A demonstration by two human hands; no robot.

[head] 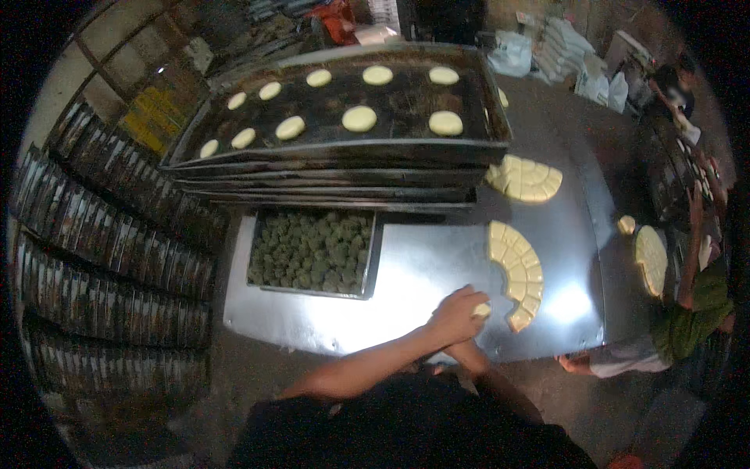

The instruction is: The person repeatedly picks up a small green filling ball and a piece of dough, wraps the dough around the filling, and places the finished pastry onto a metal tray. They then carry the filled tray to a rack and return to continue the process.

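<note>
My left hand [460, 313] is curled over a small pale dough piece [481, 311] near the front edge of the metal table. Just below it is my right hand [466, 352], mostly hidden behind the left hand and forearm; its fingers cannot be made out. To the right of my hands lies a curved band of dough cut into pieces [521, 269]. Another cut dough slab [525, 179] rests farther back, beside the trays. A rectangular tray of dark greenish filling balls [313, 252] stands to the left on the table.
Stacked black baking trays [340, 176] stand across the table's back, the top one bearing flat dough rounds [359, 119]. Racks of trays [111, 246] line the left side. A co-worker in a green shirt [694, 311] is at right, near more dough [650, 258].
</note>
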